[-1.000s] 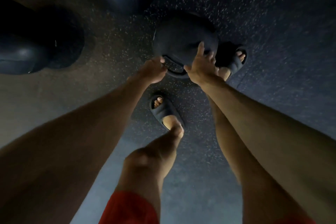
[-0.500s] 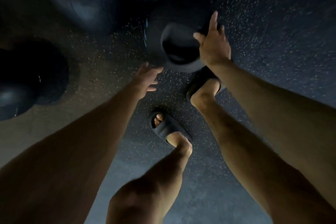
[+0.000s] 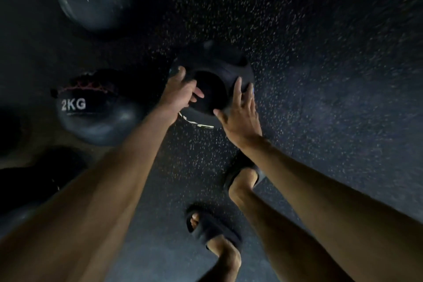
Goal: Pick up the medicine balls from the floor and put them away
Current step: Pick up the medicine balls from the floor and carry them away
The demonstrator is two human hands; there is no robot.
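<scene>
Two bare hands meet on a dark medicine ball (image 3: 219, 80) with recessed grips, out in the middle of the speckled rubber floor (image 3: 320, 75). Whether the ball is resting on the floor or just off it cannot be told in the dim light. The left hand (image 3: 180, 92) presses against the ball's left side, its fingers curled inward at the edge of the round hollow facing the camera; whether they are actually gripping the rim cannot be told. The right hand (image 3: 242, 112) lies flat against the ball's right side with fingers spread and pointing away, thumb out toward the hollow, not closed around anything.

Left of that ball, a second medicine ball (image 3: 96, 119) marked "2KG" in white sits on the floor, near the left forearm. A third dark ball (image 3: 91, 2), blurred, lies farther off toward the upper left. Another dark rounded shape (image 3: 34, 181) shows at the left edge, too shadowed to name.

Below the hands, both feet wear dark slide sandals: the left sandal (image 3: 212, 229) flat on the floor, the right sandal (image 3: 240, 167) with the heel lifted out of it.
</scene>
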